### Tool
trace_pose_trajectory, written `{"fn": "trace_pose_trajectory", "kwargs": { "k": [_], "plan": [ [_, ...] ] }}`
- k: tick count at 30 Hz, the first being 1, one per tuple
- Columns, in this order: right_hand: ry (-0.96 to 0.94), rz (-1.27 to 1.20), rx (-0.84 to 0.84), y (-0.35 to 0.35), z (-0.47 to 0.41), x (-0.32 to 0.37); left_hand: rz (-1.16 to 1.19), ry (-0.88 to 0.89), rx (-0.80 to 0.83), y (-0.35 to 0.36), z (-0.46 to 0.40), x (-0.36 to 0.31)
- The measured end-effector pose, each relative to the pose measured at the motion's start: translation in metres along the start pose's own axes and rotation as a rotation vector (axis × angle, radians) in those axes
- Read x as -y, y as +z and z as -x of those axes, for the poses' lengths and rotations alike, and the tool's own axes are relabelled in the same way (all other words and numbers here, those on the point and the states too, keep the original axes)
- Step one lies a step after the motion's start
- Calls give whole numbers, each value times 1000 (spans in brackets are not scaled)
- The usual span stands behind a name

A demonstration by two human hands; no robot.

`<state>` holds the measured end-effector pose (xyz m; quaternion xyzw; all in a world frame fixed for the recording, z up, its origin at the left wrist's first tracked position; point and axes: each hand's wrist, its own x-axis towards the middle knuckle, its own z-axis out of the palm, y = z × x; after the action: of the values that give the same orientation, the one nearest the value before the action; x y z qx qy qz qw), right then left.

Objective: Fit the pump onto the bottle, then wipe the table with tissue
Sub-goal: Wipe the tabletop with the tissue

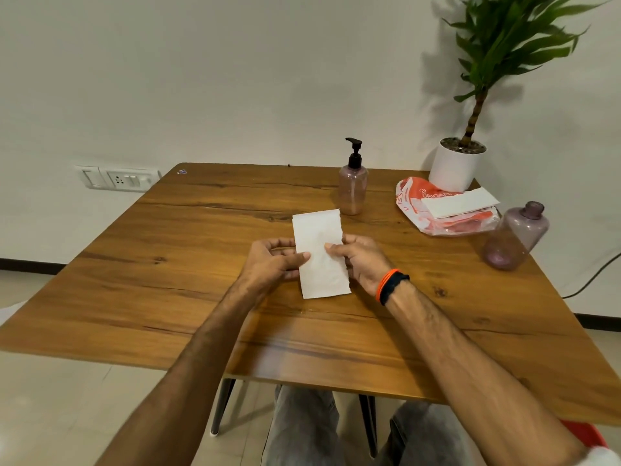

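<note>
Left hand and right hand pinching a folded tissue by its side edges over wooden table, bottle with pump upright behind, tissue pack far right

plant cropped at top, packet lettering partly hidden

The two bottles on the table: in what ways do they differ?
The far bottle has a black pump fitted; the right bottle has an open neck. The far bottle is slimmer and stands behind the tissue; the right one is wider and stands near the table edge. Both are translucent purple plastic and upright.
</note>
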<state>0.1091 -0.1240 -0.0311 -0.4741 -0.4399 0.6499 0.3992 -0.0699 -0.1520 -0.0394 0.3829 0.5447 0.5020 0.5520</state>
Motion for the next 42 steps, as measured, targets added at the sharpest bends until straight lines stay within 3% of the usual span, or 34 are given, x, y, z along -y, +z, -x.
{"fn": "trace_pose_trajectory", "kwargs": {
  "k": [21, 27, 38, 40, 42],
  "plan": [
    [-181, 194, 117, -21, 2, -4, 101, -17, -42, -2, -8, 9],
    [-239, 281, 25, -24, -4, -9, 60, -26, -90, 4, -6, 8],
    [-56, 187, 112, -16, -2, -6, -12, 128, -74, 10, -5, 8],
    [-42, 177, 90, -17, -4, -3, -90, 160, -74, 6, -4, 7],
    [-50, 194, 9, -22, -6, 3, -331, 235, -100, -2, -3, 8]
  ]
}}
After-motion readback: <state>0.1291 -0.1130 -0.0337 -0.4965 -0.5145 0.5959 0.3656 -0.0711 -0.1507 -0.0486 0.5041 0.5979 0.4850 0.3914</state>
